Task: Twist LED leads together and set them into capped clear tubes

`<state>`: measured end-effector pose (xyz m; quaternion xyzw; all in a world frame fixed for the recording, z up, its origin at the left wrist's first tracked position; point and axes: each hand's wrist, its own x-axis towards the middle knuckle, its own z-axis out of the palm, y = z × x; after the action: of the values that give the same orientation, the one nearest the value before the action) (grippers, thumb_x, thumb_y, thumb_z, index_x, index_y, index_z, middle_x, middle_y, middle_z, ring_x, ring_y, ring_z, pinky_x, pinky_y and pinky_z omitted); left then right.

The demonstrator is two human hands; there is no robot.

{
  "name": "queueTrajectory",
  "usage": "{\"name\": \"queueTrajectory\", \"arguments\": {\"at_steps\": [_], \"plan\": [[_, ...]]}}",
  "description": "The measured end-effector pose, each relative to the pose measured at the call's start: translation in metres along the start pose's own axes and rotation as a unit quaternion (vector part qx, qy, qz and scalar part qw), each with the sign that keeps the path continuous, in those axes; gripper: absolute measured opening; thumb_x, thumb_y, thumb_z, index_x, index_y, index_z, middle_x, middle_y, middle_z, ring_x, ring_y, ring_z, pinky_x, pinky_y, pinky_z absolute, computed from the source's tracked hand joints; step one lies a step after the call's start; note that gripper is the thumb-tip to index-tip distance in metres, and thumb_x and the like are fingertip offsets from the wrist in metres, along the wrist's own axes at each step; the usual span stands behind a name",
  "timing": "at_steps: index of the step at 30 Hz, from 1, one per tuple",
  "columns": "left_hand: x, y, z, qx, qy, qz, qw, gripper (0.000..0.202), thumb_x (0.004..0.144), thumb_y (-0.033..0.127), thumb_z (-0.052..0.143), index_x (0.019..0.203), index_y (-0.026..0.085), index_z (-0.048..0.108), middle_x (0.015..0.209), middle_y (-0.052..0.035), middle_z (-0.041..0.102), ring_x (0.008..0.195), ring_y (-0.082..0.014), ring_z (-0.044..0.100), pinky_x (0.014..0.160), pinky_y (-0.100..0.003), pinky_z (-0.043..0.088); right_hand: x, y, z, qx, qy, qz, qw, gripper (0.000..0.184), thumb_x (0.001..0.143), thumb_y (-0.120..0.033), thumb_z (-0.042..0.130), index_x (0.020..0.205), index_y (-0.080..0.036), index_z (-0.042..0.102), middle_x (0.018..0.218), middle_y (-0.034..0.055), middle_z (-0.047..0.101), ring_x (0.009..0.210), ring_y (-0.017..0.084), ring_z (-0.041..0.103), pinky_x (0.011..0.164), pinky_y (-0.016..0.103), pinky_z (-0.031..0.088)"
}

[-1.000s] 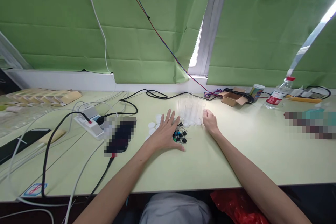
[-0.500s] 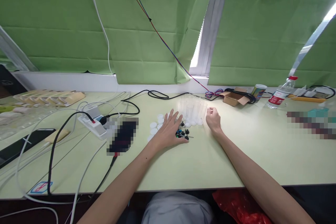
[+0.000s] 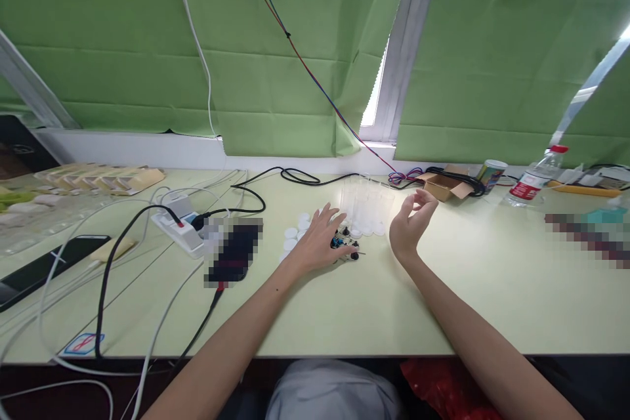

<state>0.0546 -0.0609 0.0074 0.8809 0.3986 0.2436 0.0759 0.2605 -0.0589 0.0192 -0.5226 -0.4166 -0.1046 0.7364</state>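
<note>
My left hand [image 3: 319, 239] rests on the pale green table [image 3: 374, 302] with its fingers spread over a small heap of coloured pins [image 3: 347, 244], black, blue and green. My right hand [image 3: 411, 223] hovers raised above the table, just right of a cluster of clear plastic tubes [image 3: 367, 210], with its fingers loosely curled and nothing visible in them. Several white caps [image 3: 294, 231] lie just left of my left hand.
A white power strip [image 3: 180, 226] with black and white cables lies at the left, beside a dark phone [image 3: 46, 266]. A blurred dark object [image 3: 233, 249] lies near my left forearm. A cardboard box [image 3: 445, 185], a cup [image 3: 489, 174] and a water bottle [image 3: 536, 177] stand at the back right.
My right hand has lifted off the table beside the tubes and turned its fingers upward, loosely curled. My left hand has stayed on the pins, its fingers drawn in slightly.
</note>
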Motion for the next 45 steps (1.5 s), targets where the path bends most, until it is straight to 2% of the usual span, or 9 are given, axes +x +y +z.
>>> {"name": "queueTrajectory", "arguments": {"at_steps": [5, 10, 13, 18, 24, 31, 35, 39, 45], "plan": [[0.002, 0.005, -0.004, -0.034, 0.058, -0.009, 0.998, 0.044, 0.091, 0.051, 0.045, 0.123, 0.023, 0.056, 0.134, -0.0096, 0.051, 0.131, -0.0264, 0.041, 0.105, -0.041, 0.040, -0.009, -0.016, -0.003, 0.043, -0.015, -0.056, 0.997, 0.018, 0.095, -0.030, 0.038, 0.103, -0.020, 0.050, 0.096, 0.0080, 0.055, 0.088, 0.019, 0.056, 0.078, 0.035, 0.047], [0.005, 0.002, -0.006, -0.041, 0.099, -0.001, 0.994, 0.030, 0.092, 0.041, 0.045, 0.095, 0.020, 0.066, 0.095, -0.0079, 0.064, 0.099, -0.0230, 0.055, 0.087, -0.038, 0.047, -0.021, -0.022, -0.007, 0.068, -0.166, -0.115, 0.977, 0.015, 0.091, -0.027, 0.045, 0.092, -0.019, 0.058, 0.067, 0.0000, 0.054, 0.055, 0.013, 0.051, 0.058, 0.028, 0.046], [0.005, 0.002, -0.010, -0.035, 0.068, 0.020, 0.997, 0.027, 0.090, 0.038, 0.048, 0.082, 0.021, 0.068, 0.081, -0.0062, 0.063, 0.089, -0.0224, 0.055, 0.082, -0.037, 0.046, -0.027, -0.025, -0.008, 0.068, -0.245, -0.146, 0.956, 0.013, 0.088, -0.024, 0.048, 0.088, -0.020, 0.060, 0.054, -0.0043, 0.048, 0.045, 0.010, 0.043, 0.050, 0.024, 0.042], [0.003, 0.009, -0.012, -0.020, 0.003, 0.062, 0.998, 0.025, 0.084, 0.028, 0.049, 0.068, 0.022, 0.067, 0.067, -0.0042, 0.061, 0.076, -0.0207, 0.053, 0.081, -0.039, 0.044, -0.041, -0.024, -0.005, 0.085, -0.369, -0.132, 0.916, 0.014, 0.085, -0.023, 0.048, 0.086, -0.020, 0.062, 0.054, -0.0038, 0.050, 0.046, 0.010, 0.045, 0.049, 0.023, 0.040], [0.001, 0.010, -0.010, -0.022, -0.026, 0.083, 0.996, 0.016, 0.076, 0.020, 0.054, 0.072, 0.022, 0.069, 0.082, -0.0037, 0.067, 0.079, -0.0210, 0.053, 0.077, -0.037, 0.043, -0.055, -0.016, -0.001, 0.090, -0.479, -0.072, 0.870, 0.021, 0.083, -0.020, 0.046, 0.090, -0.021, 0.066, 0.055, -0.0042, 0.053, 0.049, 0.011, 0.046, 0.052, 0.023, 0.039], [0.000, 0.007, -0.009, -0.013, -0.047, 0.078, 0.996, 0.013, 0.078, 0.026, 0.058, 0.080, 0.024, 0.071, 0.086, -0.0051, 0.067, 0.090, -0.0251, 0.055, 0.082, -0.040, 0.043, -0.048, -0.014, 0.000, 0.077, -0.479, -0.035, 0.874, 0.018, 0.083, -0.023, 0.047, 0.085, -0.020, 0.065, 0.050, -0.0053, 0.050, 0.046, 0.011, 0.042, 0.050, 0.023, 0.036], [0.000, 0.008, -0.011, -0.011, -0.025, 0.072, 0.997, 0.013, 0.080, 0.028, 0.055, 0.080, 0.022, 0.068, 0.080, -0.0052, 0.063, 0.086, -0.0234, 0.054, 0.078, -0.039, 0.044, -0.046, -0.015, 0.000, 0.076, -0.474, -0.031, 0.877, 0.017, 0.081, -0.022, 0.047, 0.082, -0.020, 0.064, 0.051, -0.0053, 0.051, 0.045, 0.010, 0.042, 0.049, 0.023, 0.036], [0.001, 0.008, -0.014, -0.005, 0.018, 0.057, 0.998, 0.016, 0.083, 0.026, 0.050, 0.073, 0.021, 0.061, 0.077, -0.0051, 0.059, 0.080, -0.0216, 0.052, 0.075, -0.038, 0.044, -0.046, -0.015, 0.000, 0.071, -0.474, -0.028, 0.877, 0.017, 0.083, -0.023, 0.046, 0.082, -0.020, 0.063, 0.050, -0.0055, 0.048, 0.046, 0.010, 0.040, 0.050, 0.023, 0.035], [0.000, 0.006, -0.012, -0.003, -0.018, 0.058, 0.998, 0.021, 0.080, 0.025, 0.051, 0.060, 0.021, 0.053, 0.070, -0.0056, 0.056, 0.080, -0.0220, 0.052, 0.075, -0.037, 0.044, -0.048, -0.013, 0.002, 0.071, -0.474, -0.033, 0.877, 0.017, 0.081, -0.020, 0.047, 0.080, -0.020, 0.064, 0.049, -0.0065, 0.044, 0.046, 0.010, 0.038, 0.051, 0.023, 0.035]]}}
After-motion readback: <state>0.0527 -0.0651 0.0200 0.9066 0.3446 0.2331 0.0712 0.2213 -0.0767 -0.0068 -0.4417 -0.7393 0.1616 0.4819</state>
